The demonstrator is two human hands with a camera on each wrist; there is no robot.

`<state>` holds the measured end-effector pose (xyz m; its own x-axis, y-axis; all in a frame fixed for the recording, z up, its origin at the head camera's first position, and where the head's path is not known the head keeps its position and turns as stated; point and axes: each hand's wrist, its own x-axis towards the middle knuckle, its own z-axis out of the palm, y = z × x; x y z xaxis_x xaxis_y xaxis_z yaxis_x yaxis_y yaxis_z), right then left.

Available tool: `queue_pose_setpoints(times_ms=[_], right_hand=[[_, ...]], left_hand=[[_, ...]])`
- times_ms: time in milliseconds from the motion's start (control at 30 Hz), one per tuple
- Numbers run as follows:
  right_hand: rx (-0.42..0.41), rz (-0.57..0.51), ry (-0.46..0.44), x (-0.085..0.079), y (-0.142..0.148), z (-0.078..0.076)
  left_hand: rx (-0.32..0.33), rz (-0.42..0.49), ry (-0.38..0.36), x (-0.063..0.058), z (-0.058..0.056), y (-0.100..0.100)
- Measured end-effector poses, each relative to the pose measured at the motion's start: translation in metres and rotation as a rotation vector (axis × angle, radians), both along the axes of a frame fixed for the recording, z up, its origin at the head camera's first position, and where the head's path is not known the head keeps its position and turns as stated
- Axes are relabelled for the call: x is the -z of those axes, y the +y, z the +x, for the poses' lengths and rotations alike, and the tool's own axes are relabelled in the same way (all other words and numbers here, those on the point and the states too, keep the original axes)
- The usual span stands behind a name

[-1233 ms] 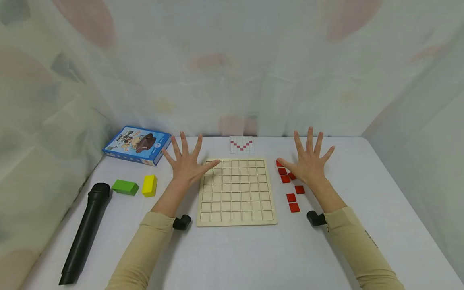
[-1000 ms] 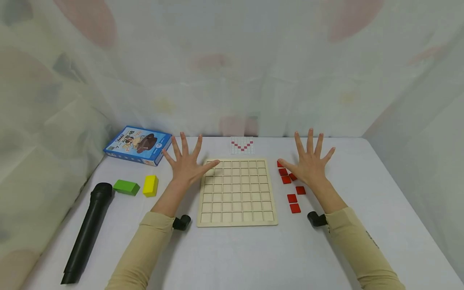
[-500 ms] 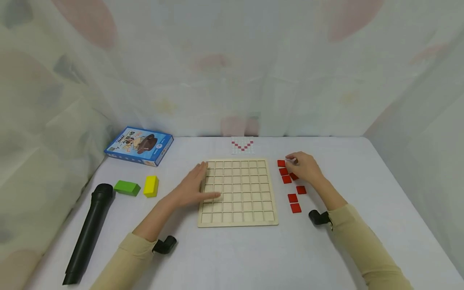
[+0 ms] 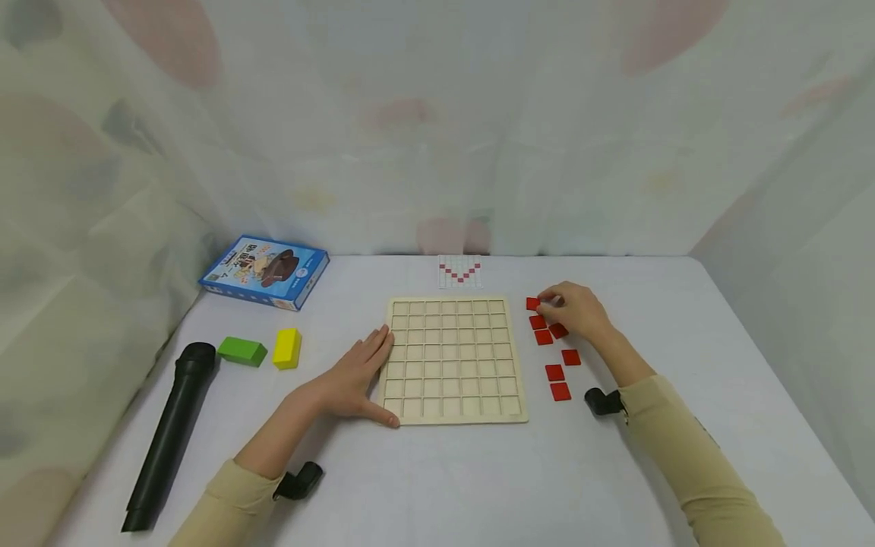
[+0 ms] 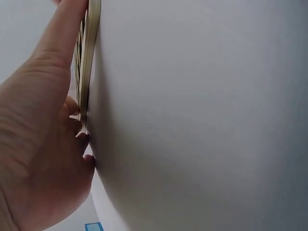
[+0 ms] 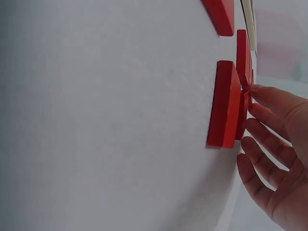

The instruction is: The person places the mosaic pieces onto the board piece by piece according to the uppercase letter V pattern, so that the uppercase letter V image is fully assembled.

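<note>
A wooden grid board lies flat on the white table. My left hand rests against its left edge, fingers along the side and thumb at the near left corner. In the left wrist view the board's edge runs beside the thumb and fingers. Several red square tiles lie loosely to the right of the board. My right hand pinches the farthest red tile at its right side between thumb and index finger. In the right wrist view nearer tiles partly hide that contact.
A card with a red V pattern lies behind the board. To the left are a yellow block, a green block, a blue box and a black microphone-shaped object. Patterned cloth hangs behind the table.
Both hands were spread above the table. The left has come down and slid nearer along the board's left edge. The right has lowered and drawn its fingers together at the farthest tile.
</note>
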<state>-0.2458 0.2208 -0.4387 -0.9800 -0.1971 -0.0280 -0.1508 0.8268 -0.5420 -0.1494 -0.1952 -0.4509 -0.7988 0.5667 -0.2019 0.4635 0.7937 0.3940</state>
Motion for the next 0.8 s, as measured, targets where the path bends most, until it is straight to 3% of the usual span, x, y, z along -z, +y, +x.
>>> queue_pose_setpoints(times_ms=[533, 800], right_hand=[[0.022, 0.031, 0.001, -0.003, -0.002, 0.001], [-0.034, -0.074, 0.026, -0.006, -0.017, 0.018]], left_hand=[[-0.013, -0.049, 0.042, -0.001, -0.004, 0.008], [-0.009, -0.069, 0.071, -0.001, -0.004, 0.010]])
